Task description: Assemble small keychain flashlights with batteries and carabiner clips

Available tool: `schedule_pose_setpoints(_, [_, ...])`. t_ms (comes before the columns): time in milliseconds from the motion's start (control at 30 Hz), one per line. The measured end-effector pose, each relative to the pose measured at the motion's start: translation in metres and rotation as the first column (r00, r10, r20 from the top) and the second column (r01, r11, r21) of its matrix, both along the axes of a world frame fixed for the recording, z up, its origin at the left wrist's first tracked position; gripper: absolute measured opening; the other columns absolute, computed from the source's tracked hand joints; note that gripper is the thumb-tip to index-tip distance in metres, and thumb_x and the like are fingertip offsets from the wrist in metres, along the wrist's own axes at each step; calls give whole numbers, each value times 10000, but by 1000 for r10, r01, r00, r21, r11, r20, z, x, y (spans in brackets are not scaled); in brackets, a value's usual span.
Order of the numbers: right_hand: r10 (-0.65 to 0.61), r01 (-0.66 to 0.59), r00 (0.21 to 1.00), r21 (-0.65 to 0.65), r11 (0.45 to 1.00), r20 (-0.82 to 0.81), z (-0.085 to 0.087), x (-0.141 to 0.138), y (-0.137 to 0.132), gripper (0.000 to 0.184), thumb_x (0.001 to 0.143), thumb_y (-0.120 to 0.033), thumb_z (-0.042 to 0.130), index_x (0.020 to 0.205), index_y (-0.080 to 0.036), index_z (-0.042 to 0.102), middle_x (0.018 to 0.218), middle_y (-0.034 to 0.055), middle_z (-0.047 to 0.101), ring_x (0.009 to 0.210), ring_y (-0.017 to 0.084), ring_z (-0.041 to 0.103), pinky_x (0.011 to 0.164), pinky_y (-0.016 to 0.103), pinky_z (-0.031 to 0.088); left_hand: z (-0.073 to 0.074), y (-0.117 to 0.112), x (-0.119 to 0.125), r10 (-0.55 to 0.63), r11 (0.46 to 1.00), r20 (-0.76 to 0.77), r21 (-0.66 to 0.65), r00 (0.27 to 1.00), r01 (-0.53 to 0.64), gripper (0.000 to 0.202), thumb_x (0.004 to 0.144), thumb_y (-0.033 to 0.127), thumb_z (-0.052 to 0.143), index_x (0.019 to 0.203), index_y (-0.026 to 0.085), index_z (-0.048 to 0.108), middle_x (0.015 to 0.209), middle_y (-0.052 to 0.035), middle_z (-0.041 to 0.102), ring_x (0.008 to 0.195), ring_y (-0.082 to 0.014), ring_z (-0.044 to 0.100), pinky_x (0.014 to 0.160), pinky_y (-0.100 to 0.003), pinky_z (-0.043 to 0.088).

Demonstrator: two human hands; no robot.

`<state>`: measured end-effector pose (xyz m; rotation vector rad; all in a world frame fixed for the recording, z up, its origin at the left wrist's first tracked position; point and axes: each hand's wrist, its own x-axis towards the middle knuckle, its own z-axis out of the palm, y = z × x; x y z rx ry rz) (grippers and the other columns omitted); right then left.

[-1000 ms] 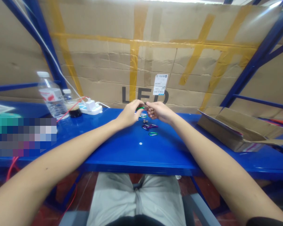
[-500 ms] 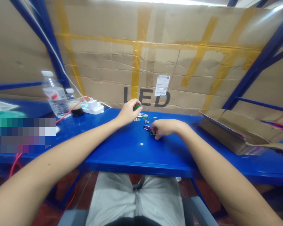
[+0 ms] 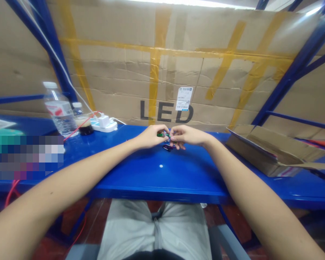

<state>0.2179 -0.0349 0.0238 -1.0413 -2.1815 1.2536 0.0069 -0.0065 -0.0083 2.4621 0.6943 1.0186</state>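
Both my hands meet above the blue table, near its back edge. My left hand (image 3: 155, 135) is closed on a small shiny green carabiner (image 3: 160, 135). From the right, my right hand (image 3: 182, 136) pinches at the carabiner's right end, thumb against forefinger, its other fingers loosely curled. Whether a small part is also between those fingertips I cannot tell. Just below the hands, a few dark and purple carabiners (image 3: 168, 147) lie on the table, partly covered by my right fingers. The hands hide the table behind them.
An open cardboard box (image 3: 271, 155) stands at the right. At the left are a water bottle (image 3: 60, 112), a smaller bottle of dark liquid (image 3: 83, 124) and a white power strip (image 3: 105, 124) with cables. A large cardboard sheet (image 3: 119, 79) rises behind the blue table (image 3: 141, 177).
My right hand has left the carabiners on the table and moved up to my left hand. My left hand has shifted slightly down and right, still holding the green carabiner.
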Motion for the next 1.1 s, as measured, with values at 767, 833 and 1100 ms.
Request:
schedule_pose_setpoints(767, [-96, -29, 919, -309, 950, -381, -26, -8, 15, 149, 773, -191, 696, 883, -124, 620, 622, -59, 375, 546, 73, 321, 500, 216, 329, 0, 2, -3, 85, 982, -20, 171, 996, -81, 88, 871, 162, 581, 913, 176, 656, 831, -28, 729, 764, -160, 663, 718, -283, 479])
schedule_pose_setpoints(833, [-117, -15, 914, -320, 947, -390, -27, -9, 15, 123, 776, -163, 674, 872, -121, 610, 621, -56, 377, 548, 73, 327, 502, 212, 329, 0, 2, -2, 87, 979, -21, 186, 996, -81, 82, 865, 157, 592, 912, 176, 657, 819, -22, 723, 744, -152, 653, 719, -278, 476])
schedule_pose_setpoints(1100, [-188, 23, 889, -370, 929, -417, -27, -15, 14, 41, 793, -103, 605, 807, -123, 573, 596, -66, 321, 519, 62, 274, 482, 198, 273, 2, 2, -3, 66, 972, -42, 231, 997, -54, 112, 866, 130, 576, 930, 175, 656, 845, -21, 724, 769, -150, 651, 731, -267, 476])
